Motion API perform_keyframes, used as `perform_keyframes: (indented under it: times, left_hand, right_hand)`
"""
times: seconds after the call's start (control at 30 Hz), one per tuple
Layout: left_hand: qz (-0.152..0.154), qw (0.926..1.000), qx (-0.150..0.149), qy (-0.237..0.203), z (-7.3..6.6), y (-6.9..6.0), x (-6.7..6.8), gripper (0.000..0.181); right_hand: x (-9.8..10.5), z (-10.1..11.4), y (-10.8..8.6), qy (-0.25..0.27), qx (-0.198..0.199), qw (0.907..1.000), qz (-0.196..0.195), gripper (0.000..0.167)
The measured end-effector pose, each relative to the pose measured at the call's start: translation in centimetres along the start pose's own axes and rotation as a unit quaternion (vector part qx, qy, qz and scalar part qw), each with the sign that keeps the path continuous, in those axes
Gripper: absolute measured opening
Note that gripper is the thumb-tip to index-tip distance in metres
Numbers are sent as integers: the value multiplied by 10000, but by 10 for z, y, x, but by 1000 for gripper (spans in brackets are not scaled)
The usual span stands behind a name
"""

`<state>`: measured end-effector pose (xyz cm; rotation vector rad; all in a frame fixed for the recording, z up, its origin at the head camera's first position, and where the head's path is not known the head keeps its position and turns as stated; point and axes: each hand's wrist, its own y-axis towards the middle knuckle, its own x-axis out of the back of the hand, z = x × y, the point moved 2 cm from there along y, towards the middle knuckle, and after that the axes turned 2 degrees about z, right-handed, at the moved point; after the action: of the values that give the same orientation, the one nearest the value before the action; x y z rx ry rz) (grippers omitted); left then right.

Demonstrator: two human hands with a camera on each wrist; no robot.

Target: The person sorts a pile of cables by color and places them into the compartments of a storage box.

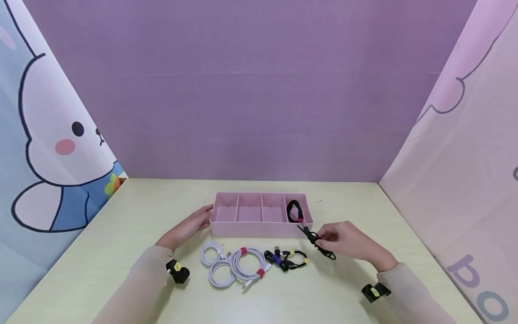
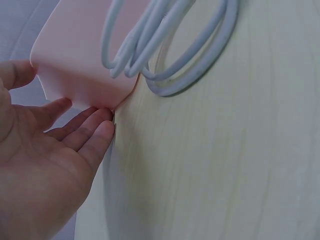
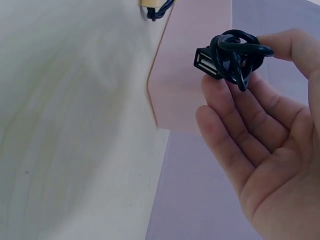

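A pink box (image 1: 251, 230) with several compartments stands on the table, a black coiled cable (image 1: 289, 211) with a red tie in its rightmost one. My left hand (image 1: 189, 227) touches the box's left end, and its fingers lie against the end wall in the left wrist view. Between thumb and fingers, my right hand (image 1: 346, 240) pinches a bundled black USB cable (image 3: 235, 55) just off the box's front right corner. The cable's USB socket end (image 3: 206, 62) faces the right wrist camera.
Before the box lie white coiled cables (image 1: 233, 266), the largest with red ties. Right of them are black cables (image 1: 280, 260) with blue and yellow ties. A purple backdrop (image 1: 259, 99) rises behind the table (image 1: 259, 306), and printed curtains (image 1: 457, 180) hang at both sides.
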<state>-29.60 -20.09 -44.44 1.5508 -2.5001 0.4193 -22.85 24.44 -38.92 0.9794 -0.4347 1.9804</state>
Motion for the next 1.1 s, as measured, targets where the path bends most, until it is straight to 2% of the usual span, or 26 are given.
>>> perform_keyframes:
  times: [0.2,0.4,0.67,1.1]
  left_hand:
    - [-23,10000,16,-33,1,0,-1,65]
    - [-22,10000,-3,4,0,0,-1,62]
    - [-38,9999,61,80,0,-1,-1,71]
    - [8,10000,-86,-12,-2,-1,0,61]
  right_hand:
    - [5,5,3,-120,94,9992,-368,8]
    - [7,6,7,-195,-1,9984,-539,9]
    - [9,9,13,-327,-57,9963,-788,7]
    - [10,10,26,-296,-136,9930,-1138,7]
